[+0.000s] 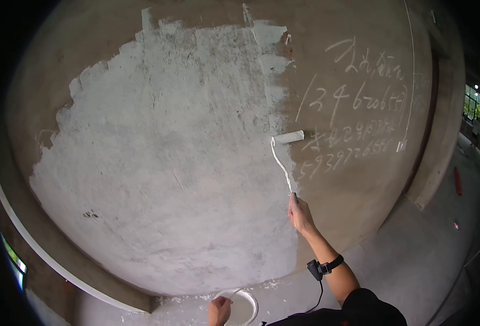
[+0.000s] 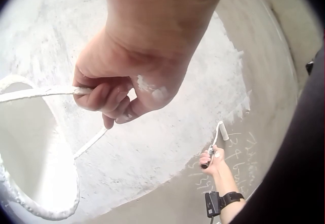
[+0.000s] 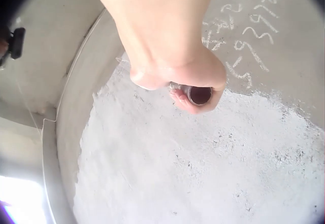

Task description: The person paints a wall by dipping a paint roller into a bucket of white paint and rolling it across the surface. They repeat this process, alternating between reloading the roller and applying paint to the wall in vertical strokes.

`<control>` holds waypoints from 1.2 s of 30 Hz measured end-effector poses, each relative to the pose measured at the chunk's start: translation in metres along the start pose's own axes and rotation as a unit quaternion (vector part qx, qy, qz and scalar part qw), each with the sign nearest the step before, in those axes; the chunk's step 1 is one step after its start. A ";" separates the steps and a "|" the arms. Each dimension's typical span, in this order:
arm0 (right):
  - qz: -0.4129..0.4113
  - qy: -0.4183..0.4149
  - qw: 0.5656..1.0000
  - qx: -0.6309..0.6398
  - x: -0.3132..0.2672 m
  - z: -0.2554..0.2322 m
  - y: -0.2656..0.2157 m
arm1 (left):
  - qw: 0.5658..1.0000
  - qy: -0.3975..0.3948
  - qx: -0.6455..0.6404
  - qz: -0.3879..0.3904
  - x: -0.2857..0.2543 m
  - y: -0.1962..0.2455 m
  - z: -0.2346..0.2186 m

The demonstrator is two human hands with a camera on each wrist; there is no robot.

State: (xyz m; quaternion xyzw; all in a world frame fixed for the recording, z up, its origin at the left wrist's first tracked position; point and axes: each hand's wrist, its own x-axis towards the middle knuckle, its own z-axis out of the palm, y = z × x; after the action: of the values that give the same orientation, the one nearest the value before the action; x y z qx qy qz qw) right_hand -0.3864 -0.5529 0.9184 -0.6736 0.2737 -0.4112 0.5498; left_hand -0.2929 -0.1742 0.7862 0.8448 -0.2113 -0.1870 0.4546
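Note:
My right hand (image 1: 300, 214) grips the handle of a paint roller, its dark hollow handle end (image 3: 200, 95) showing in the right wrist view. The white roller sleeve (image 1: 290, 137) lies at the border between the white coating (image 1: 196, 136) and the bare brown wall (image 1: 348, 190). Low in the head view, my left hand (image 1: 219, 311) holds the bucket's handle. The left wrist view shows its fingers curled round the white-smeared bail (image 2: 51, 91). Below that hand hangs the white bucket (image 2: 68, 214), with pale paint inside.
Chalk writing and numbers (image 1: 354, 103) cover the bare wall at the right. A white cord hangs there, ending at a small white box (image 1: 401, 145). White splashes (image 1: 185, 304) dot the floor along the wall's foot. A red object (image 1: 457, 181) lies on the floor at far right.

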 end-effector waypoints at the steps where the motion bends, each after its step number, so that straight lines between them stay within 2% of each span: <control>1: -0.035 0.022 0.999 0.015 -0.005 0.005 0.006 | 1.000 0.002 -0.007 0.003 0.000 -0.001 0.002; 5: -0.006 0.035 0.998 0.058 -0.012 0.006 0.003 | 1.000 -0.001 -0.012 0.009 0.001 0.002 0.005; 8: -0.036 0.022 0.998 0.041 -0.002 0.005 -0.013 | 1.000 0.001 -0.001 0.012 0.000 0.000 0.003; 11: -0.019 -0.004 0.997 0.075 0.012 0.001 -0.055 | 1.000 0.003 -0.010 0.004 0.003 -0.008 0.007; 16: -0.052 -0.031 0.986 0.153 0.052 -0.001 -0.097 | 1.000 0.001 -0.020 0.009 0.000 -0.011 0.005; 22: -0.111 -0.041 0.984 0.130 0.093 0.001 -0.165 | 1.000 0.020 -0.003 0.019 0.003 -0.015 0.002; 27: -0.112 -0.049 0.984 0.128 0.117 0.001 -0.217 | 1.000 0.024 -0.009 0.016 0.007 -0.014 0.000; 36: -0.113 -0.091 0.973 0.179 0.124 0.011 -0.264 | 0.999 0.026 -0.004 0.024 0.014 -0.010 -0.007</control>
State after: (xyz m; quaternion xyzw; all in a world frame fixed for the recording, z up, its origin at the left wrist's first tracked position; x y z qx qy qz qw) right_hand -0.3354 -0.5844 1.2047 -0.6255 0.0668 -0.4498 0.6340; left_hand -0.2754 -0.1720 0.7799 0.8420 -0.2190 -0.1548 0.4681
